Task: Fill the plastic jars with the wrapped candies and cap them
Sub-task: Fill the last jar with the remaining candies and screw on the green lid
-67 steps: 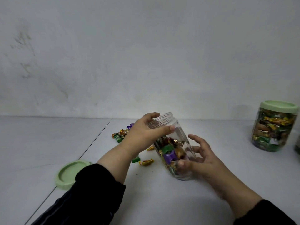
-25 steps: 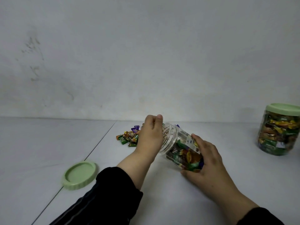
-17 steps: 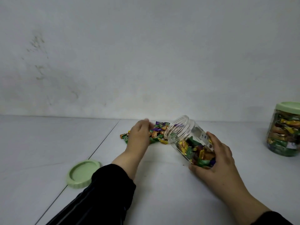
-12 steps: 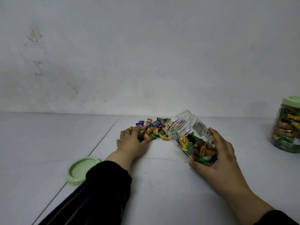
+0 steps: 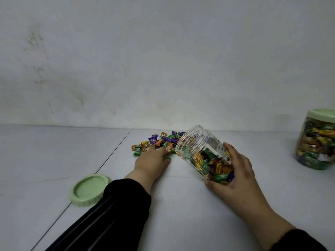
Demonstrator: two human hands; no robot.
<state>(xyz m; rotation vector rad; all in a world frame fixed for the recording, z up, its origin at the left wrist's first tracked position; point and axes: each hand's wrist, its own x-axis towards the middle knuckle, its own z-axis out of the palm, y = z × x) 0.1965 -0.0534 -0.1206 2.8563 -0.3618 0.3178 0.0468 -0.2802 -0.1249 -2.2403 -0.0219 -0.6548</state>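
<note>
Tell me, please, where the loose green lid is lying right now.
The green lid lies upside down on the table, low on the left, beside the left sleeve.

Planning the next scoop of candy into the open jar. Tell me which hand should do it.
Left. The left hand already lies on the loose candies, beside the tilted open jar whose mouth faces it. The right hand is occupied gripping that jar.

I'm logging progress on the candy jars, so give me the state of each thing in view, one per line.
Open jar: uncapped, tilted, partly filled, held by right hand.
Loose lid: off, underside up.
Capped jar: lidded, upright, full.
Candy pile: loose on table.
Left hand: resting on the candies.
</note>
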